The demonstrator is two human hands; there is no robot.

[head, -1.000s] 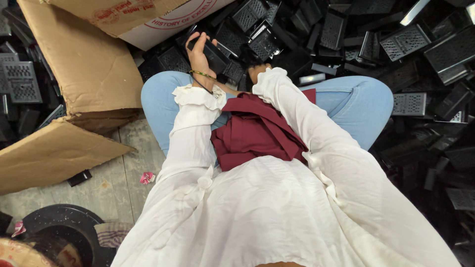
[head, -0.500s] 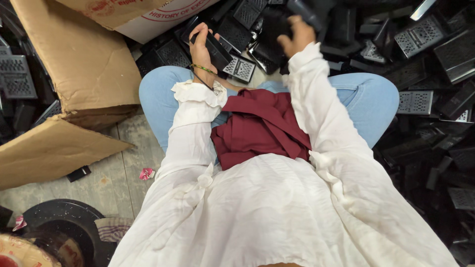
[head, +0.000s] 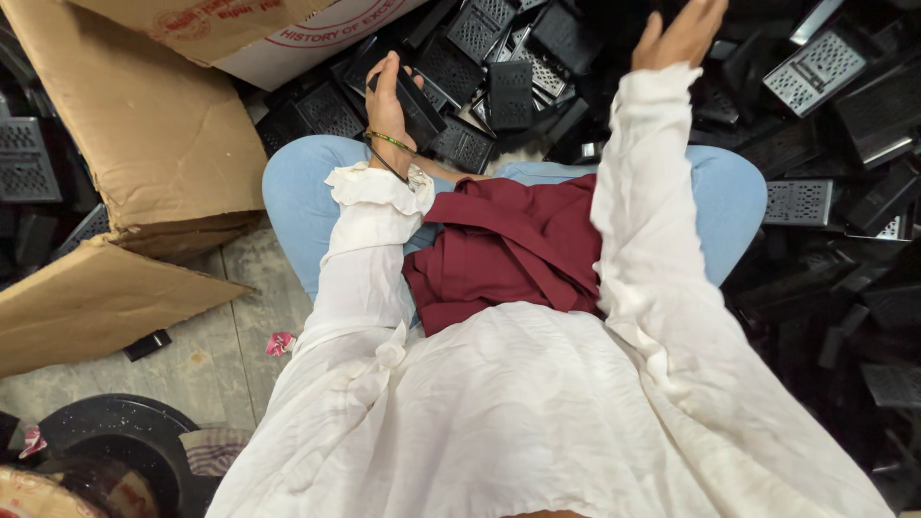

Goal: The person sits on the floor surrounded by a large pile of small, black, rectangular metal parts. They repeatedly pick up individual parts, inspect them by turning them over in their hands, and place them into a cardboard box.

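Your left hand is closed around 1 flat black plastic piece, thumb on one side and fingers wrapped behind, so the piece stands tilted above your left knee. You hold it by the long edges, which leaves its face free to look at. Your right hand is raised high at the top of the view, fingers spread apart and holding nothing; it hangs over the heap of black perforated plastic parts that lies in front of you and at your right. The heap begins just past your knees, so both hands can reach it while you sit. At your left, an open brown cardboard box lies on its side, its flap flat on the floor.
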